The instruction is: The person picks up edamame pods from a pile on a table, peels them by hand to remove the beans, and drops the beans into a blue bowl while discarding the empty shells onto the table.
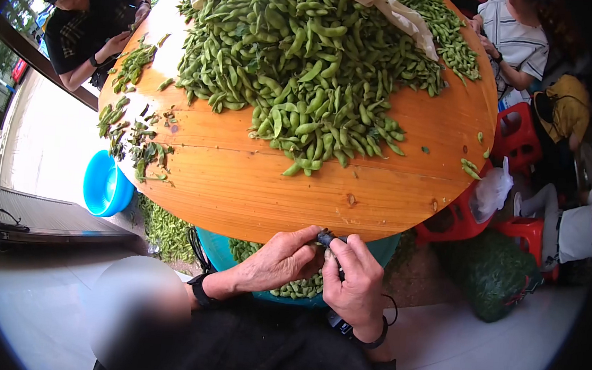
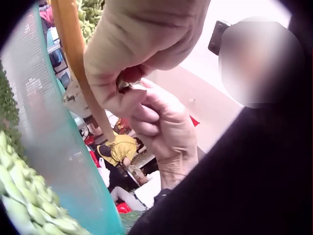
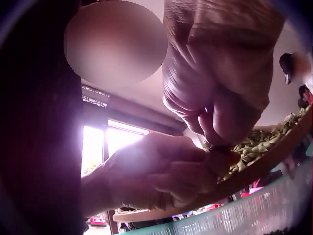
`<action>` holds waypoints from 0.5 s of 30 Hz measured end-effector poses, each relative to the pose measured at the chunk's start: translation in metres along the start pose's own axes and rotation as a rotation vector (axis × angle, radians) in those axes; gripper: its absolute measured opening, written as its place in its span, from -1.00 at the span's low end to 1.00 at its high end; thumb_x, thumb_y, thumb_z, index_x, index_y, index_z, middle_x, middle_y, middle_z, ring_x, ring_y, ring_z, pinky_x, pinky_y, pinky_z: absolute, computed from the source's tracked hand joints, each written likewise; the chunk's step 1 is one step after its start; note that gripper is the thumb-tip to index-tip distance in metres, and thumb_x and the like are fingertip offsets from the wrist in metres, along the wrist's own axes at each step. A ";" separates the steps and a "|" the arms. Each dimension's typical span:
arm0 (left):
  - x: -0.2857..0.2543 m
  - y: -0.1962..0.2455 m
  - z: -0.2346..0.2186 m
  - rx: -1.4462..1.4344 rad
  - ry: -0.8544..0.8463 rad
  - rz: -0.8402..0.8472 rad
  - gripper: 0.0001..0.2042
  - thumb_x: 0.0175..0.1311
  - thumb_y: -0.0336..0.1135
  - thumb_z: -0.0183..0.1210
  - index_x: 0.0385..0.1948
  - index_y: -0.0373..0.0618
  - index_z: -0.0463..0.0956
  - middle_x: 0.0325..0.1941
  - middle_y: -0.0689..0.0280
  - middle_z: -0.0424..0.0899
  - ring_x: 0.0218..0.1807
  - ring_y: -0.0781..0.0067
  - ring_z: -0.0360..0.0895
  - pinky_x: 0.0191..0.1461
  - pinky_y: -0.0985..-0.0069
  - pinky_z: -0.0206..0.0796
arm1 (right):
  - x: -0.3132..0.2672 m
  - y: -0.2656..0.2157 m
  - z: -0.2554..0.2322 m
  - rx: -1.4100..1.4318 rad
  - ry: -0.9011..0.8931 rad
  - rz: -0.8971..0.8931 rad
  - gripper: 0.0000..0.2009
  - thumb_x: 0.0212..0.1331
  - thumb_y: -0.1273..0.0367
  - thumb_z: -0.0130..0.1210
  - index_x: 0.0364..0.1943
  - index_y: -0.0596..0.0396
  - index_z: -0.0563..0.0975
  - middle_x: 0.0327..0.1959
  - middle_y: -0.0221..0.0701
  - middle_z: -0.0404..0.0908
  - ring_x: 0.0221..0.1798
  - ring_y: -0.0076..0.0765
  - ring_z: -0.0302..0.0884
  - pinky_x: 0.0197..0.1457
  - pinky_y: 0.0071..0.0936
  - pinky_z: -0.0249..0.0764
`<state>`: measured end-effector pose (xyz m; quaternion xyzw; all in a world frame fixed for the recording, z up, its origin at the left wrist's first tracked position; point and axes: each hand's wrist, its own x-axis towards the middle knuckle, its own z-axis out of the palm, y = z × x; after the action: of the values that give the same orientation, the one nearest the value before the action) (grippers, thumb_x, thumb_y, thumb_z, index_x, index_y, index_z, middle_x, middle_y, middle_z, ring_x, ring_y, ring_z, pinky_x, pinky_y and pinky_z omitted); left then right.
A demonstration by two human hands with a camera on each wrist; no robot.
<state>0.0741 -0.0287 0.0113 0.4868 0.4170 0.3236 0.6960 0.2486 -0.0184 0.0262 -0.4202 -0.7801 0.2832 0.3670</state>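
Both hands meet just off the near edge of the wooden table [image 1: 273, 207], above a teal basket [image 1: 218, 248] of green pods. The left hand [image 1: 279, 264] and the right hand [image 1: 354, 280] pinch a small dark thing [image 1: 325, 238] between their fingertips. In the left wrist view the curled fingers of the left hand [image 2: 142, 44] partly cover it, with the right hand [image 2: 171, 129] against them. The right wrist view shows the right hand [image 3: 220, 68] above the left hand [image 3: 156, 171], fingertips together; what they pinch is mostly hidden.
A large heap of green pods [image 1: 305, 67] covers the table's far half. Dark scraps [image 1: 149, 152] lie at its left. A blue basin [image 1: 106, 184] stands beyond the left edge, red stools [image 1: 456, 222] at the right. Two people [image 1: 90, 19] sit across the table.
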 end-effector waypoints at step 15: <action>0.019 0.042 -0.037 0.940 0.474 0.464 -0.80 0.22 -0.50 0.13 -0.12 -0.19 0.53 -0.30 0.09 0.56 -0.28 -0.04 0.59 -0.27 0.16 0.47 | -0.039 0.031 -0.134 -0.311 -0.072 0.387 -0.79 0.01 0.62 0.04 -0.22 0.35 0.54 -0.47 -0.10 0.55 -0.47 -0.13 0.56 -0.37 -0.37 0.42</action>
<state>0.0473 0.0163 0.0394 0.7369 0.5430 0.3477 0.2031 0.3859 -0.0189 0.0666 -0.6027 -0.7319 0.2397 0.2087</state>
